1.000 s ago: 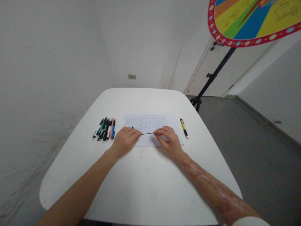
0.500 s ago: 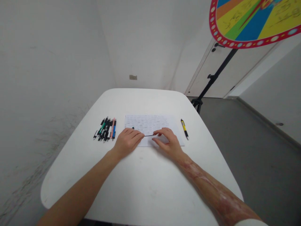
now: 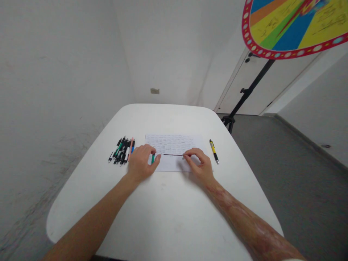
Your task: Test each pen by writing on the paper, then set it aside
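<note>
My right hand (image 3: 199, 165) pinches the right end of a thin black pen refill (image 3: 173, 155) between thumb and fingertips. The refill spans sideways above a sheet of handwritten paper (image 3: 174, 166). Its left end points toward my left hand (image 3: 141, 161), with a gap between them. My left hand is open, thumb and forefinger apart in a curve. In that curve shows a green pen barrel (image 3: 153, 158), over the left part of the sheet; the forefinger hides its upper end. I see no firm grip on it.
A pile of several pens (image 3: 121, 151) lies left of my left hand. A yellow and black pen (image 3: 214, 151) lies right of the paper. The white table (image 3: 174, 217) has rounded corners. Beyond it at right, a colourful wheel (image 3: 288, 29) stands on a black tripod (image 3: 244, 96).
My left hand has let go of the refill and moved left, fingers parting and uncovering the green barrel. My right hand has shifted slightly right with the refill, showing more of its length.
</note>
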### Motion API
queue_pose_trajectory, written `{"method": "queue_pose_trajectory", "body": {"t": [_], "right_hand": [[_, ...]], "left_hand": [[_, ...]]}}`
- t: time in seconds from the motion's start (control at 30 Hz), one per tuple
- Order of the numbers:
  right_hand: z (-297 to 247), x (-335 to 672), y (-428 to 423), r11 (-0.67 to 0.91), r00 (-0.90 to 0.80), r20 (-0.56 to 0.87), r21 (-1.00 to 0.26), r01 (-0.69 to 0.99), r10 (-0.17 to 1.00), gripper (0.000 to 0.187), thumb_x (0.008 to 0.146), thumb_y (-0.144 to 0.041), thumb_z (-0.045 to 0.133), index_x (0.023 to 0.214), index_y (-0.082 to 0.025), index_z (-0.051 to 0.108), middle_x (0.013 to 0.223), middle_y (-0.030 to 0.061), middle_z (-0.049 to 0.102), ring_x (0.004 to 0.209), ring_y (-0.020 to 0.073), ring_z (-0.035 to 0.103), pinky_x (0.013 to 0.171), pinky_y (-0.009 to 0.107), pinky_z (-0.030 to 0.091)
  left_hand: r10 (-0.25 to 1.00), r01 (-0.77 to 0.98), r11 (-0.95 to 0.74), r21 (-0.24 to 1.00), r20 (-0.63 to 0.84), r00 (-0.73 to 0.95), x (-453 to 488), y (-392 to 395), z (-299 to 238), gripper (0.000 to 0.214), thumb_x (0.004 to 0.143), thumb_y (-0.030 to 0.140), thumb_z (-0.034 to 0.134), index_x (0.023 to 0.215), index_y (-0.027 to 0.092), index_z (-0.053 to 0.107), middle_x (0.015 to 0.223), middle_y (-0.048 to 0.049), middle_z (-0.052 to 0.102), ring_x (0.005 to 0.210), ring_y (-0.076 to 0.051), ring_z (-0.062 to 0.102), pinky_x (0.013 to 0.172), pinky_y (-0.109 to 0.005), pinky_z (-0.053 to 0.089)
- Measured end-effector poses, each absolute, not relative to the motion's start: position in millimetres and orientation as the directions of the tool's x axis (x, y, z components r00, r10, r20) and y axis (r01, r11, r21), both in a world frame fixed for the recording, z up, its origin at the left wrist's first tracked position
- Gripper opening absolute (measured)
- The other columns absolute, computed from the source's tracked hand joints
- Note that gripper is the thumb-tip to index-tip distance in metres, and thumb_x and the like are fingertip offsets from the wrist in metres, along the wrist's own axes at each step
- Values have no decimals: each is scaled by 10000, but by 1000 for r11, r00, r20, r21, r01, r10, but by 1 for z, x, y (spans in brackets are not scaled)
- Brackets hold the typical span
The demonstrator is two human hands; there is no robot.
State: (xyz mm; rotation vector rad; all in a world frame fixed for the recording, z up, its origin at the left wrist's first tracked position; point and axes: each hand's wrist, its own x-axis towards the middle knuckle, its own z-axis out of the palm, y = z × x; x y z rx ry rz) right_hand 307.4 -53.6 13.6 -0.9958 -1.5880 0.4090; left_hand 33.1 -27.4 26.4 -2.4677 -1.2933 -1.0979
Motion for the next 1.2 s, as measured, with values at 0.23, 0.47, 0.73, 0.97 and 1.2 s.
{"method": "queue_pose_trajectory", "body": {"t": [0.23, 0.47, 0.73, 0.97, 1.2], "right_hand": [[5, 314, -48, 442, 207, 495, -860, 256, 844, 112, 983, -349, 783, 928, -253, 771, 937, 42, 782, 930, 252, 717, 917, 432, 558], [3, 315, -47, 441, 252, 466, -885, 152, 848, 131, 1026, -384, 741, 1017, -255, 758, 1014, 57, 798, 889, 224, 715, 911, 425, 578], [1, 314, -45, 432, 252, 467, -883, 181, 848, 161, 1036, -413, 720, 1009, -256, 736, 1020, 79, 783, 916, 248, 713, 878, 477, 606], [2, 313, -47, 447, 247, 477, -878, 171, 843, 151, 1041, -398, 720, 1007, -251, 728, 1009, 75, 780, 946, 248, 715, 882, 455, 605], [3, 312, -48, 478, 242, 499, -867, 141, 832, 163, 1037, -408, 734, 1017, -246, 727, 1002, 74, 789, 891, 240, 711, 846, 443, 602]], "left_hand": [[905, 891, -385, 242, 290, 312, 23, -24, 29, 259, 935, 353, 761, 779, 226, 598, 833, -26, 719, 790, -235, 670, 768, -377, 474], [843, 828, -515, 224, 306, 442, 16, -25, 33, 76, 1001, 238, 662, 956, 206, 715, 950, -51, 780, 903, -244, 729, 867, -394, 521], [652, 700, -711, 66, 433, 622, 20, -22, 17, 219, 1042, 408, 707, 983, 197, 707, 969, -79, 744, 905, -270, 705, 800, -419, 521], [601, 676, -734, 68, 527, 600, 21, -19, 18, 177, 1110, 322, 623, 1022, 187, 696, 970, -68, 758, 889, -236, 693, 790, -384, 493], [535, 647, -761, 56, 619, 576, 24, -23, 25, 239, 1144, 367, 578, 1044, 186, 698, 969, -64, 777, 868, -214, 691, 783, -376, 482]]}}
